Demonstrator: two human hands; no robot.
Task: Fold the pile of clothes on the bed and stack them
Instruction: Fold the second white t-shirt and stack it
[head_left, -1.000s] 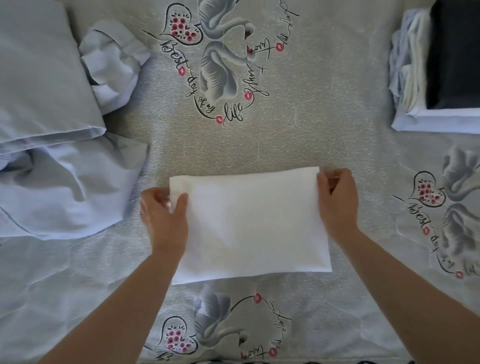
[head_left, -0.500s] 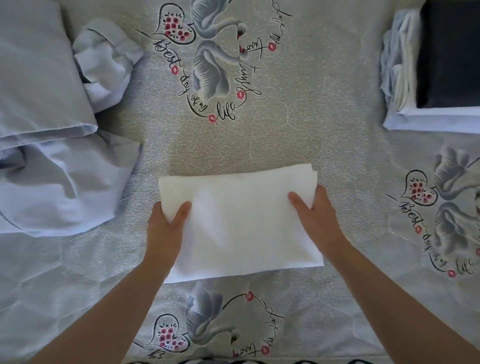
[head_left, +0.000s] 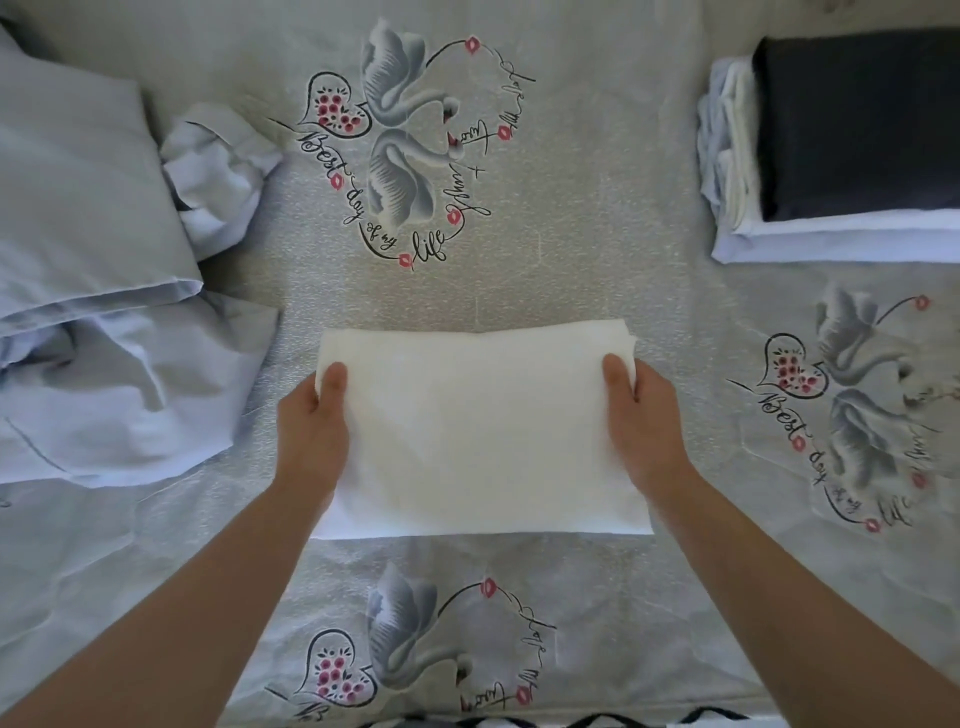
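Both hands grip the folded white cloth at its side edges.

Left hand (head_left: 310, 431) holds the left edge of the white cloth (head_left: 480, 431), thumb on top; right hand (head_left: 644, 421) likewise on the right edge; fingers hidden beneath. Cloth lies flat on the swan-print bedspread (head_left: 571, 234). Left of cloth: unfolded pale-blue pile (head_left: 104, 364). Far right of cloth: folded stack (head_left: 831, 145), dark piece on top.

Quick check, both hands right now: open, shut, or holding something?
Left hand: grips the left edge of the folded white cloth, thumb on top.
Right hand: grips the cloth's right edge, thumb on top.
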